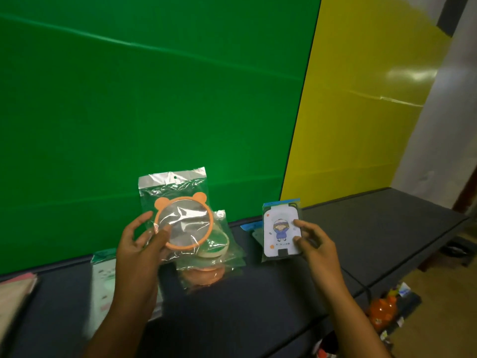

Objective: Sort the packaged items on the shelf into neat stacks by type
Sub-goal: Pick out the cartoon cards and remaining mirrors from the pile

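Observation:
My left hand (140, 250) holds up a clear bag with a round orange bear-eared mirror (183, 223) above the dark shelf (374, 233). Under it lies a small pile of similar bagged round items, one cream-rimmed (215, 248) and one orange (204, 276). My right hand (311, 244) grips a white card pack with a cartoon figure (281, 232), held upright. Behind that pack a blue-topped packet (251, 229) lies on the shelf. A pale green and white flat packet (104, 277) lies left of my left forearm, partly hidden.
A green wall panel (154, 99) and a yellow panel (361, 125) back the shelf. A pink-edged flat item (15, 288) sits at the far left. Below the shelf's right front edge, orange toys (382, 311) and small goods lie on the floor.

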